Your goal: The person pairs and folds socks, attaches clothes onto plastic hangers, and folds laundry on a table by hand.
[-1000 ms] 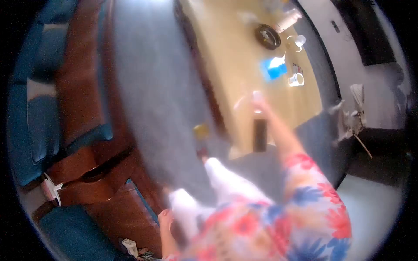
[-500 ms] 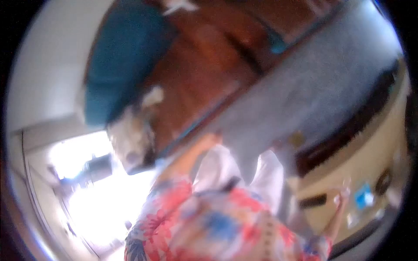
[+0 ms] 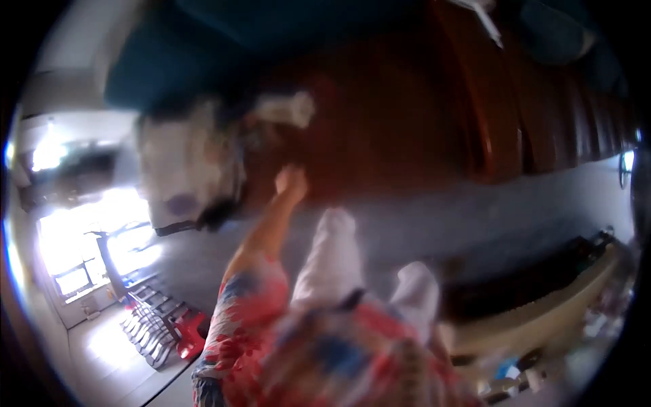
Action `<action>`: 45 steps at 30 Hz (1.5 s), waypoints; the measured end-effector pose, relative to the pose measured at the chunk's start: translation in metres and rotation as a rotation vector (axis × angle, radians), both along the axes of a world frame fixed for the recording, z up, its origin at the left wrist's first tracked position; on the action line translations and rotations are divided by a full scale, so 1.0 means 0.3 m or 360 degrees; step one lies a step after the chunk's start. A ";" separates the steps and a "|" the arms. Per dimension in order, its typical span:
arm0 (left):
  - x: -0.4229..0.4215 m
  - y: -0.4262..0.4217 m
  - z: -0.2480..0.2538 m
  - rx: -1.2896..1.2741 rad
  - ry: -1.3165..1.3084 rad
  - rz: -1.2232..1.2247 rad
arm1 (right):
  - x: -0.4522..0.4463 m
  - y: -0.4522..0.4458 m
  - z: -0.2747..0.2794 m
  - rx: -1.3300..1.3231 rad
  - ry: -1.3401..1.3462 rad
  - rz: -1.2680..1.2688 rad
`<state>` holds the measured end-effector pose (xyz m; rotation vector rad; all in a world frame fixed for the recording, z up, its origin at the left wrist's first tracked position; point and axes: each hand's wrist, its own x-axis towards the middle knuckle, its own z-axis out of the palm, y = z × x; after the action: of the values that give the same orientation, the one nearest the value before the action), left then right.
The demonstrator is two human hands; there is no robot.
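My left hand (image 3: 291,182) stretches forward at the near edge of a dark red-brown surface (image 3: 386,129). Motion blur smears its fingers, so I cannot make out their pose or anything held in them. Left of this hand lies a pale, bulky heap (image 3: 180,159), perhaps cloth or bags. A cream-coloured rolled or tube-like thing (image 3: 288,108) sits just beyond the hand. My right hand is not visible; only the patterned sleeve and shirt show on that side.
Teal fabric (image 3: 224,34) covers the far side. Brown, glossy padded seating (image 3: 502,136) stands at the right. A tan counter (image 3: 536,325) with small items runs along the lower right. Metal racks (image 3: 149,319) and bright windows are at the left, with grey floor (image 3: 407,220) between.
The view has swung round, bringing the red-brown surface straight ahead. My left arm now reaches farther forward. My right arm, earlier over the counter, has gone out of sight.
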<state>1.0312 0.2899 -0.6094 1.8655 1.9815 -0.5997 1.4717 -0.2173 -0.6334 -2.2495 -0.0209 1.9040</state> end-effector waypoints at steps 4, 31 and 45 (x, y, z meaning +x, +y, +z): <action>-0.152 0.244 -0.047 0.0210 0.0156 -0.0217 | -0.241 0.219 0.064 -0.0080 0.0159 0.0199; -0.081 0.042 -0.070 0.0207 -0.1363 0.0540 | -0.965 1.883 -0.007 0.0659 -0.0275 0.0832; -0.106 0.056 -0.209 0.0398 -0.0756 0.0263 | -0.911 2.244 -0.234 0.0685 -0.1095 0.1916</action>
<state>0.9995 0.3066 -0.6720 1.7455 1.9165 0.1392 1.1983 0.4560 -0.7037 -2.5725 -1.9974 1.0114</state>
